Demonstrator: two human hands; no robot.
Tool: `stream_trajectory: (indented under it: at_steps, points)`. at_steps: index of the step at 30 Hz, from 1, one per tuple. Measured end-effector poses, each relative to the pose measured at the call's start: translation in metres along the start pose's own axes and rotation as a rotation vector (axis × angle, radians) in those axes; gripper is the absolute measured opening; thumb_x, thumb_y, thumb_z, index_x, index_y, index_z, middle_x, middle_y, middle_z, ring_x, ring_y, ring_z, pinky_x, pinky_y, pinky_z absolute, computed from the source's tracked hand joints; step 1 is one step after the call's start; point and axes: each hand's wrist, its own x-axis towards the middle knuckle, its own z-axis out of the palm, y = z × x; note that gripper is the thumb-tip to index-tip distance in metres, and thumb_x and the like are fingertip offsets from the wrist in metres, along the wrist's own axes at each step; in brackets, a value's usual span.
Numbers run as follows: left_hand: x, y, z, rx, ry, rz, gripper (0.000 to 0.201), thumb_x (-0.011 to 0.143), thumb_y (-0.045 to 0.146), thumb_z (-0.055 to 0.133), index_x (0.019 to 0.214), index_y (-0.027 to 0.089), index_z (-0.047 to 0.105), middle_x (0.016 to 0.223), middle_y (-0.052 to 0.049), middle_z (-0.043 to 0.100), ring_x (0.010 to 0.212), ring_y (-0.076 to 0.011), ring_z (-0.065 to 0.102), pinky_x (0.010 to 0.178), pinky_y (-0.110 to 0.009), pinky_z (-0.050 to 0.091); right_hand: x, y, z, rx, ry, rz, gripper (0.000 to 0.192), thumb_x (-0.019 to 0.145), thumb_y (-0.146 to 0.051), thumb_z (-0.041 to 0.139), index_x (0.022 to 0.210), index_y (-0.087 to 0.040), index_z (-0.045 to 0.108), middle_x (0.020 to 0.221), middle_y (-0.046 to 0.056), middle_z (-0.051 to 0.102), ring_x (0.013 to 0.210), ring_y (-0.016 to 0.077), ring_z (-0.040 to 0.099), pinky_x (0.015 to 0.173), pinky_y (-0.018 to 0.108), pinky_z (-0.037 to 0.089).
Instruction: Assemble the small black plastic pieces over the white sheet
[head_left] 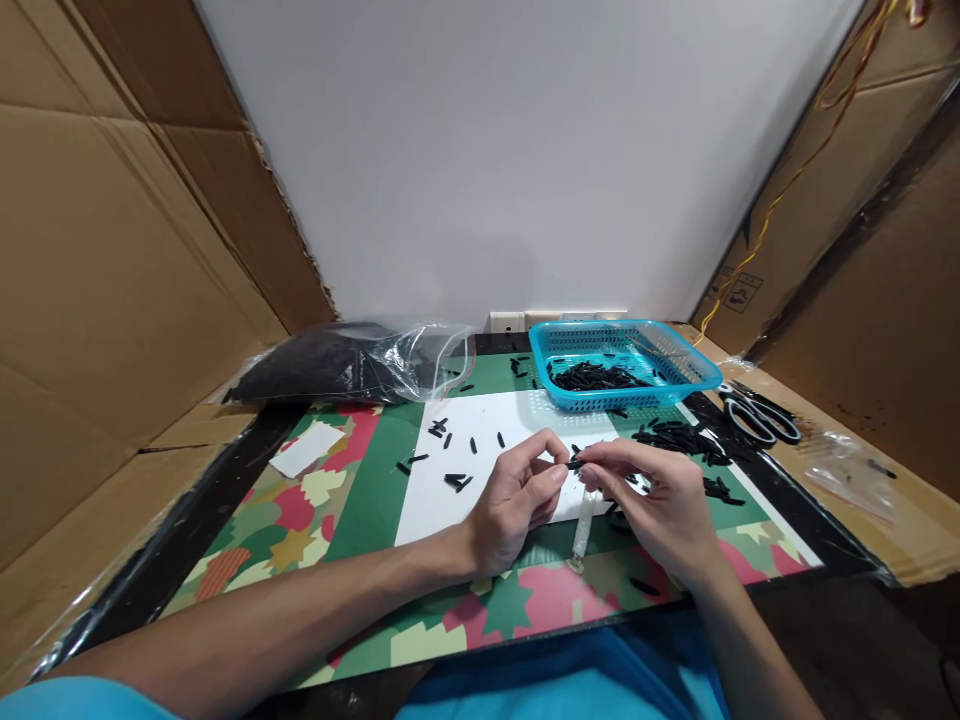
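Observation:
My left hand [521, 492] and my right hand [656, 500] meet over the white paper [517, 410]. Between their fingertips is a small black stick-like piece [573, 464], pinched from both sides; its exact kind is too small to tell. Below the fingers a narrow clear tube [583, 527] lies slanting on the patterned sheet. Several similar black pieces are scattered on the paper to the left of my hands, and a dense pile of black pieces [679, 438] lies beside and beyond my right hand.
A blue plastic basket [626, 398] with black pieces stands at the back right. At the back left lies a zip bag [337, 365] of dark material. Scissors [757, 415] and a small clear bag [851, 475] are at the right. Cardboard walls [120, 220] flank the table.

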Motion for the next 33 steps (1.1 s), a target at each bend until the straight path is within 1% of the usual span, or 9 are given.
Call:
stream_trajectory:
  at_steps: [7,11,15,17,19,20,23,26,33]
  points:
    - [0.001,0.002,-0.004,-0.005,0.018,-0.058,0.025,0.097,0.043,0.059,0.092,0.02,0.052,0.055,0.01,0.034,0.047,-0.0061,0.024,0.044,-0.018,0.018,0.002,-0.011,-0.006,0.129,-0.045,0.085,0.018,0.101,-0.035,0.065,0.092,-0.02,0.071,0.077,0.003,0.073,0.066,0.0156,0.068,0.061,0.026,0.054]
    - [0.005,0.0,-0.008,-0.064,0.038,-0.101,0.026,0.098,0.044,0.058,0.09,0.021,0.049,0.05,0.012,0.031,0.044,-0.0056,0.016,0.041,-0.017,0.013,0.025,-0.007,-0.024,0.16,0.053,0.022,0.018,0.104,-0.038,0.059,0.096,-0.021,0.06,0.074,0.001,0.069,0.064,0.0151,0.064,0.061,0.027,0.051]
    - [0.013,0.001,-0.011,-0.149,0.014,-0.194,0.023,0.095,0.043,0.056,0.09,0.023,0.048,0.049,0.012,0.033,0.039,-0.0057,0.018,0.038,-0.015,0.015,0.062,0.012,-0.043,-0.159,0.176,0.014,0.019,0.104,-0.038,0.055,0.105,-0.02,0.06,0.069,0.0,0.066,0.06,0.0154,0.06,0.058,0.028,0.045]
    - [0.017,0.003,-0.013,-0.205,0.03,-0.216,0.022,0.094,0.044,0.053,0.091,0.023,0.048,0.049,0.011,0.034,0.038,-0.0061,0.02,0.038,-0.014,0.017,0.072,0.019,-0.045,-0.423,0.138,0.061,0.032,0.098,-0.033,0.063,0.126,-0.019,0.06,0.081,0.003,0.073,0.061,0.0164,0.061,0.06,0.03,0.044]
    - [0.02,0.004,-0.016,-0.25,0.052,-0.247,0.025,0.096,0.049,0.048,0.093,0.024,0.048,0.05,0.011,0.034,0.038,-0.0068,0.022,0.037,-0.013,0.016,0.069,0.019,-0.04,-0.542,0.095,0.074,0.046,0.097,-0.032,0.065,0.141,-0.02,0.055,0.091,0.004,0.076,0.058,0.0157,0.058,0.06,0.031,0.044]
    - [0.021,0.004,-0.017,-0.263,0.055,-0.268,0.027,0.096,0.052,0.046,0.095,0.025,0.048,0.051,0.011,0.034,0.038,-0.0074,0.023,0.036,-0.013,0.016,0.063,0.016,-0.036,-0.528,0.049,0.07,0.041,0.099,-0.032,0.062,0.139,-0.021,0.057,0.092,0.004,0.076,0.06,0.0157,0.058,0.061,0.03,0.044]
    - [0.023,0.003,-0.019,-0.274,0.036,-0.32,0.031,0.097,0.058,0.042,0.103,0.028,0.048,0.055,0.01,0.037,0.038,-0.0085,0.023,0.033,-0.014,0.014,0.035,-0.001,-0.016,-0.38,-0.102,0.032,0.021,0.104,-0.031,0.056,0.118,-0.023,0.069,0.094,0.004,0.075,0.072,0.0172,0.064,0.061,0.028,0.046]
    - [0.024,0.002,-0.018,-0.253,0.027,-0.337,0.037,0.097,0.063,0.038,0.107,0.029,0.047,0.056,0.009,0.042,0.038,-0.0088,0.025,0.033,-0.014,0.012,0.01,-0.017,0.007,-0.289,-0.233,-0.041,0.014,0.104,-0.026,0.058,0.108,-0.024,0.072,0.097,0.004,0.074,0.084,0.0186,0.066,0.075,0.029,0.049]
    - [0.026,-0.004,-0.012,-0.15,0.117,-0.261,0.044,0.099,0.067,0.037,0.101,0.024,0.05,0.054,0.007,0.046,0.041,-0.0087,0.034,0.041,-0.016,0.029,-0.01,-0.016,0.042,-0.331,-0.243,-0.09,0.018,0.098,-0.016,0.062,0.111,-0.024,0.071,0.114,0.007,0.071,0.101,0.0243,0.064,0.085,0.035,0.048]
